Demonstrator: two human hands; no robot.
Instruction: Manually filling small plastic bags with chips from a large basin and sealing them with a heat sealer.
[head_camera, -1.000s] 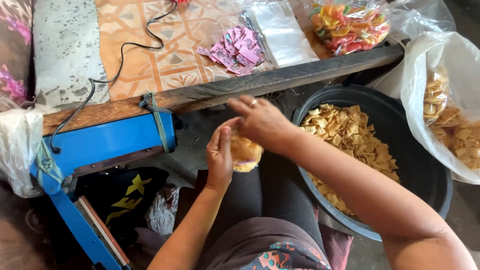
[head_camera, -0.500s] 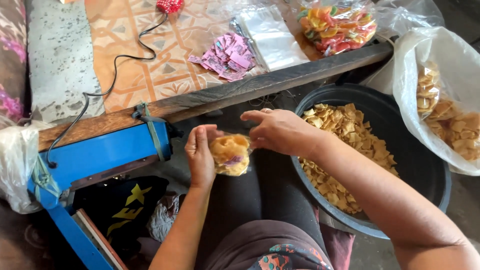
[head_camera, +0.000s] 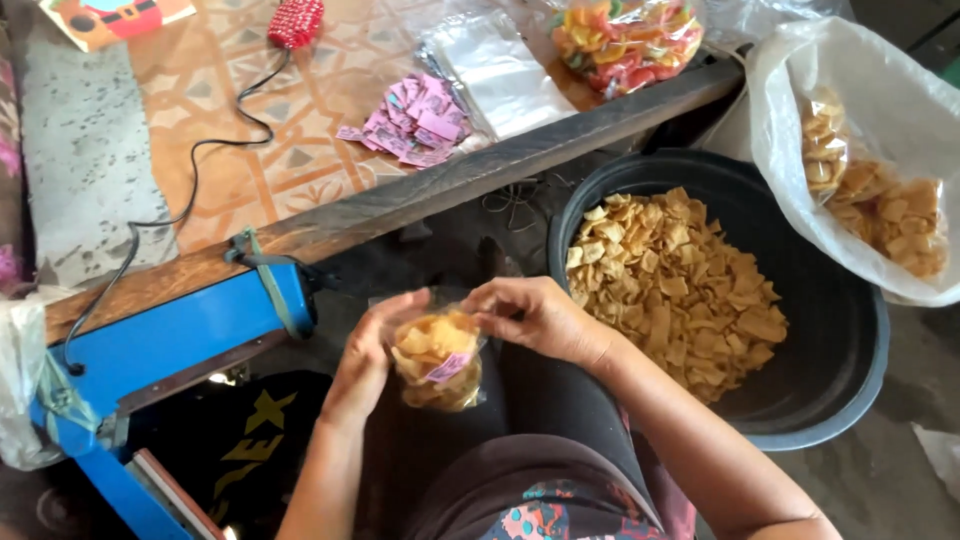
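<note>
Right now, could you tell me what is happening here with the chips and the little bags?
A seated person holds a small clear bag of yellow chips over their lap. The left hand cups its side, while the right hand pinches the open top. A pink slip sits inside the bag. Beside them, a black tub holds loose chips. More pink slips and flat empty bags lie on the floor beyond a wooden beam, and a blue sealer stands at the left.

Blue heat sealer (head_camera: 190, 330) left, pink paper slips (head_camera: 410, 122) on patterned floor, black tub (head_camera: 840, 330) of crackers right, white sack (head_camera: 850, 120) beside it.
</note>
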